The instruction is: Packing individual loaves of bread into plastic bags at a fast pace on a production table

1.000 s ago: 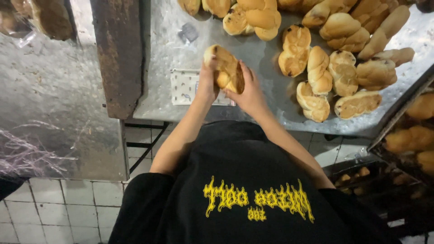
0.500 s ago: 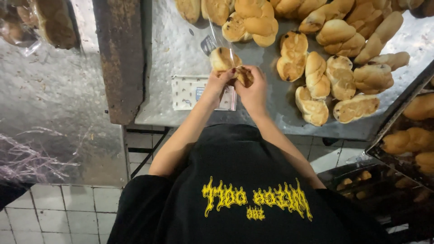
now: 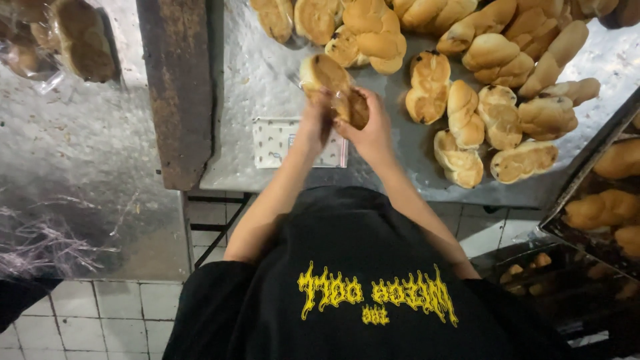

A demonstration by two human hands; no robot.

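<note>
Near the upper middle of the frame, both hands meet over a shiny metal table (image 3: 267,87) and close around one golden bread roll (image 3: 327,77). Left hand (image 3: 313,123) grips the roll from the lower left, fingers curled up against its side, while the right hand (image 3: 370,127) clasps the lower right end, its fingers wrapped over the darker crust there. A thin clear wrapper seems to cling about the roll, though the blur makes it hard to be sure. Just below the hands, flat on the table, lies a small stack of clear patterned bags (image 3: 280,141), partly hidden by the left wrist. To the right of the hands, a heap of loose rolls (image 3: 497,87) spreads across the upper right of the frame, some touching one another, the closest just beside the right hand. At the right edge, a dark baking tray (image 3: 587,180) tilts off the table corner with more rolls on it. A rusty metal post (image 3: 177,87) stands in the upper left, and beyond it, in the top left corner, bagged bread (image 3: 63,40) rests on another metal surface. Along the bottom of the frame shows the person's black shirt (image 3: 360,293) with yellow lettering, and white floor tiles (image 3: 127,313) fill the lower left.
</note>
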